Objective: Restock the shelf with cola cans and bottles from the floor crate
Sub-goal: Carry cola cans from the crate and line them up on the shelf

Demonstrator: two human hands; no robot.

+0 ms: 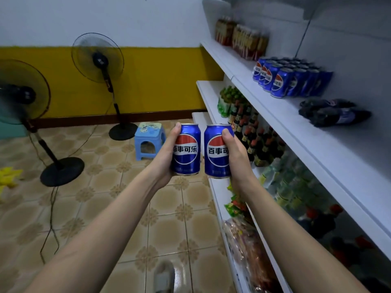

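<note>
The left hand [167,149] grips one blue cola can [186,150] upright, thumb curled over its upper rim; the right hand [234,154] grips a second blue can [216,152] the same way, thumb across the label. The two cans stand side by side, near each other but apart, held in front of the white shelf unit [275,115] at the right. On its upper board sits a block of matching blue cans [285,78], with dark bottles [332,112] lying on their sides nearer the camera and red-brown bottled drinks [241,38] farther back. The boards below hold green bottles, dark red-capped bottles and packaged snacks. Two standing fans [99,58] and a blue stool [149,139] occupy the tiled floor.
</note>
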